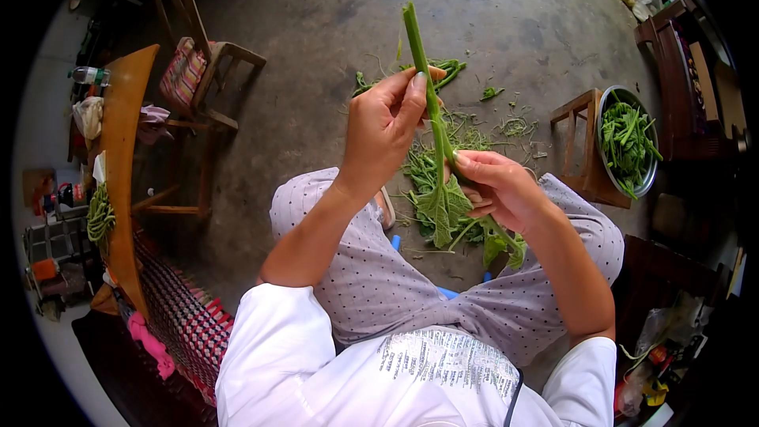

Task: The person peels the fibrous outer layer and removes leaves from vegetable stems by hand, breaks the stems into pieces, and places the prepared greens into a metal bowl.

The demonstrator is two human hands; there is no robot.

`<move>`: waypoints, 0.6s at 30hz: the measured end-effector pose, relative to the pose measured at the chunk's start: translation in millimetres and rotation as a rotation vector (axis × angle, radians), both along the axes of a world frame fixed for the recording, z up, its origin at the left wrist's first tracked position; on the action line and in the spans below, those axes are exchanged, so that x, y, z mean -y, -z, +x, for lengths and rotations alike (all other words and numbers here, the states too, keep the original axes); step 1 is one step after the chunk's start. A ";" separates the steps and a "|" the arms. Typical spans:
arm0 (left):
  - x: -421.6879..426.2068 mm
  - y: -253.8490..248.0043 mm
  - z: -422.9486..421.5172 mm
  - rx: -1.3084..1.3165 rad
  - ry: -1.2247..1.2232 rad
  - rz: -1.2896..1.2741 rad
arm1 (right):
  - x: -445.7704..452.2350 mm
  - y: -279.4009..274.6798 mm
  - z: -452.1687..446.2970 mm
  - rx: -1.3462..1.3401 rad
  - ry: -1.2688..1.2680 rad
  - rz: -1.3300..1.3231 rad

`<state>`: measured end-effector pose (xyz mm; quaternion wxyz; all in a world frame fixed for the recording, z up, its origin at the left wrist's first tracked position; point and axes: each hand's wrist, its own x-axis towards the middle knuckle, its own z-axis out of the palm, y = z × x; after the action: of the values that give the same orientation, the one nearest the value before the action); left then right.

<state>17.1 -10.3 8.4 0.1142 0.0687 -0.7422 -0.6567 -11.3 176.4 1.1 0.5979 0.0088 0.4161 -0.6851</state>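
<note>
A long green leafy stem [435, 122] stands nearly upright between my hands, its cut end at the top. My left hand [387, 130] pinches it in the upper part between thumb and fingers. Lower down and to the right, my right hand [502, 190] has thumb and fingers closed on the same stem, near where it branches. A broad leaf [444, 209] hangs below, left of my right hand. Under the hands, a pile of leaves and peelings [466, 130] lies on the floor, partly hidden by the stem and my hands.
At right, a metal bowl [655, 166] of green pieces rests on a wooden stool [583, 130]. A wooden chair [190, 55] with a striped cushion is at upper left. Beside it, a wooden table [126, 134] holds a bottle and a bundle of green beans [100, 213].
</note>
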 end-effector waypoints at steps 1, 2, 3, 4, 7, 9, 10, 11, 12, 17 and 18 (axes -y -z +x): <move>-0.8 0.9 0.3 -0.003 -0.009 -0.016 | 0.9 0.4 0.7 -0.001 0.001 -0.002; -1.5 1.2 0.6 -0.004 -0.008 -0.017 | 1.9 1.9 1.6 0.005 -0.006 -0.020; -2.2 1.5 0.7 -0.025 -0.018 -0.070 | 3.1 3.2 2.4 0.011 -0.013 -0.037; -3.2 1.5 0.7 -0.047 -0.028 -0.124 | 4.4 4.0 3.3 0.010 -0.012 -0.037; -9.8 0.3 -0.4 -0.121 -0.071 -0.145 | 8.2 6.3 6.0 0.015 -0.019 -0.074; -11.9 0.6 -1.2 -0.125 -0.084 -0.118 | 10.2 7.6 7.4 0.051 -0.009 -0.113; -12.4 0.7 -1.5 -0.129 -0.098 -0.091 | 11.2 7.5 7.8 0.050 -0.009 -0.114; -12.6 0.9 -2.0 -0.130 -0.099 -0.092 | 12.2 7.2 8.1 0.046 -0.011 -0.112; -12.4 1.3 -2.4 -0.129 -0.106 -0.081 | 13.3 6.9 8.5 0.042 -0.012 -0.111; -10.9 2.4 -2.7 -0.124 -0.123 -0.057 | 17.2 5.6 10.0 0.035 -0.002 -0.093; -10.6 2.3 -2.5 -0.117 -0.126 -0.049 | 17.7 5.4 10.2 0.035 -0.001 -0.090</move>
<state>14.6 0.3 6.1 0.2002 0.0742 -0.7443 -0.6328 -1.1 158.6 -4.3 0.6051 -0.0062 0.3743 -0.7027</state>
